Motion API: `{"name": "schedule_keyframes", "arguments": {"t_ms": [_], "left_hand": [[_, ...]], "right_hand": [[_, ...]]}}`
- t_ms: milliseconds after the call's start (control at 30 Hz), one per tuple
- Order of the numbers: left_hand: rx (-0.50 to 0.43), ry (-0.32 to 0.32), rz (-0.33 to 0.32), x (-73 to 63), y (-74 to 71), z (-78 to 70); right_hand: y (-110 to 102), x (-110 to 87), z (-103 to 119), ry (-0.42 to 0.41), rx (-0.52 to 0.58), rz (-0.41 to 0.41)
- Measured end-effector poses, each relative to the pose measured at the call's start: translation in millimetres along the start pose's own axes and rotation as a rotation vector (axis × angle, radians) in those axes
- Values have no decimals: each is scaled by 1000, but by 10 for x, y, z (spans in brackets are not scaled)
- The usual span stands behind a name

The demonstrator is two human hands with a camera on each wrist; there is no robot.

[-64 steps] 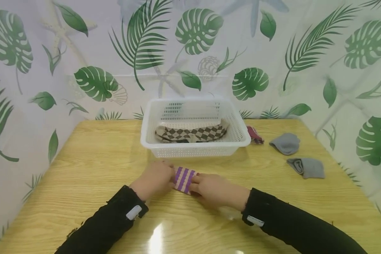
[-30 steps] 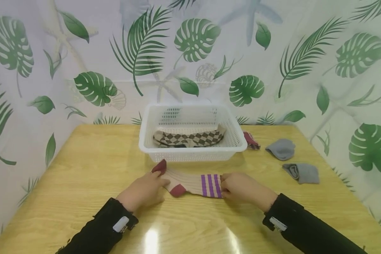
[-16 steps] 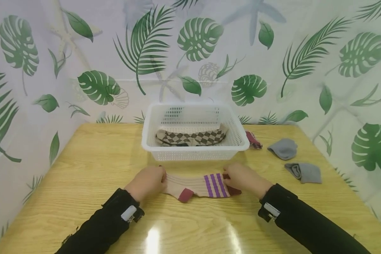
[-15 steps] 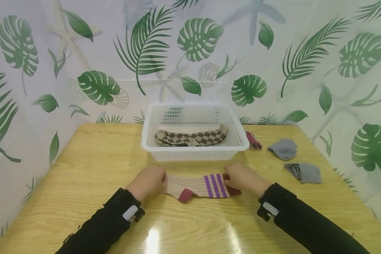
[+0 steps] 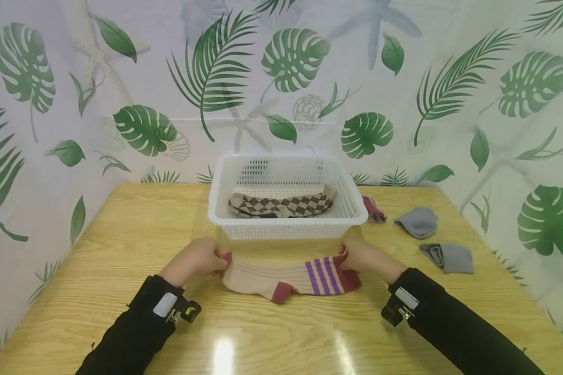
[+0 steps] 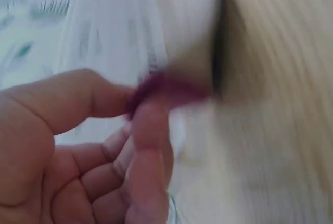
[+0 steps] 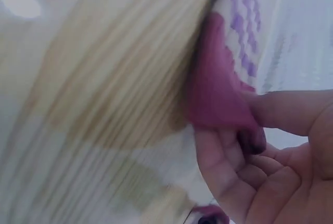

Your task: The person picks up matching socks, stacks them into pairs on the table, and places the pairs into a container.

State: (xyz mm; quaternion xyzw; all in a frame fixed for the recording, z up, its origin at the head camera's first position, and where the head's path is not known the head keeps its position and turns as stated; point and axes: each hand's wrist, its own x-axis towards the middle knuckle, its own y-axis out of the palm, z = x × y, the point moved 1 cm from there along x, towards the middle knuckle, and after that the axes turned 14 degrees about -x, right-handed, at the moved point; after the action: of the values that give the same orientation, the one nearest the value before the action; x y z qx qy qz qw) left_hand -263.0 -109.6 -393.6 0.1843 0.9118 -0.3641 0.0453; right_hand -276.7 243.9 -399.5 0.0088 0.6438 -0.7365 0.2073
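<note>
A beige sock [image 5: 258, 278] with purple stripes and dark red toe, heel and cuff stretches sideways between both hands, in front of the basket. My left hand [image 5: 197, 259] pinches its dark red toe between thumb and finger, blurred in the left wrist view, where the toe [image 6: 182, 89] shows at the fingertips. At the other end my right hand [image 5: 363, 256] pinches the cuff; in the right wrist view the dark red cuff [image 7: 218, 86] is held between thumb and fingers. The sock's heel [image 5: 282, 292] points toward the near side of the table.
Behind the sock stands a white plastic basket [image 5: 288, 228] with brown-and-beige checkered socks [image 5: 286, 204] inside. To its right lie a dark red folded sock [image 5: 374, 209] and two grey sock bundles, one rounded [image 5: 418, 222] and one rolled [image 5: 452, 258]. A leaf-patterned cloth [image 5: 281, 67] hangs behind the wooden table [image 5: 136, 224].
The sock has gone from folded small to spread out flat. Its dark red cuff has come into view at the right hand, and the left hand has moved left, showing the toe.
</note>
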Motion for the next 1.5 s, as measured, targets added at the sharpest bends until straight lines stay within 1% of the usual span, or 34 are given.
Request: {"name": "schedule_keyframes", "arguments": {"t_ms": [67, 133, 167, 233, 300, 400, 467, 533, 667, 767, 900, 1000, 1133, 1233, 1333, 1400, 1433, 1500], "left_hand": [[0, -68, 18, -10, -52, 72], [17, -117, 39, -11, -64, 141], [21, -135, 42, -8, -60, 170], [50, -142, 43, -4, -52, 208], [80, -130, 17, -6, -61, 220], [113, -120, -26, -22, -102, 209], [105, -116, -36, -37, -128, 198], [88, -113, -28, -45, -135, 197], [58, -74, -19, -30, -89, 208], [60, -48, 1, 3, -22, 210], [56, -35, 15, 37, 40, 194], [28, -28, 6, 26, 22, 183], [-21, -27, 11, -27, -84, 162], [-52, -25, 4, -72, -197, 140], [-80, -1, -14, -120, -325, 117], [-115, 18, -12, -155, -416, 96], [-135, 26, -10, -173, -467, 79], [-172, 37, -4, -200, -574, 43]], "right_hand": [[3, 5, -43, 29, 11, 6], [5, 14, -69, 45, -10, 9], [10, 20, -78, 48, -14, 10], [13, 27, -84, 67, -18, 15], [-11, 19, -91, 86, -32, 12], [-58, -15, -110, 144, -26, 39], [-81, -51, -130, 168, -25, 60], [-82, -84, -146, 186, 16, 96], [-47, -128, -142, 192, 70, 144], [-18, -129, -118, 186, 68, 160], [4, -110, -113, 165, 70, 151], [14, -109, -134, 141, 101, 115], [-26, -158, -179, 111, 194, 55], [-119, -220, -218, 94, 315, 23], [-251, -288, -253, 51, 468, 13], [-357, -342, -257, 18, 569, 20], [-417, -370, -257, 2, 605, 23], [-547, -423, -247, -18, 636, 11]]}}
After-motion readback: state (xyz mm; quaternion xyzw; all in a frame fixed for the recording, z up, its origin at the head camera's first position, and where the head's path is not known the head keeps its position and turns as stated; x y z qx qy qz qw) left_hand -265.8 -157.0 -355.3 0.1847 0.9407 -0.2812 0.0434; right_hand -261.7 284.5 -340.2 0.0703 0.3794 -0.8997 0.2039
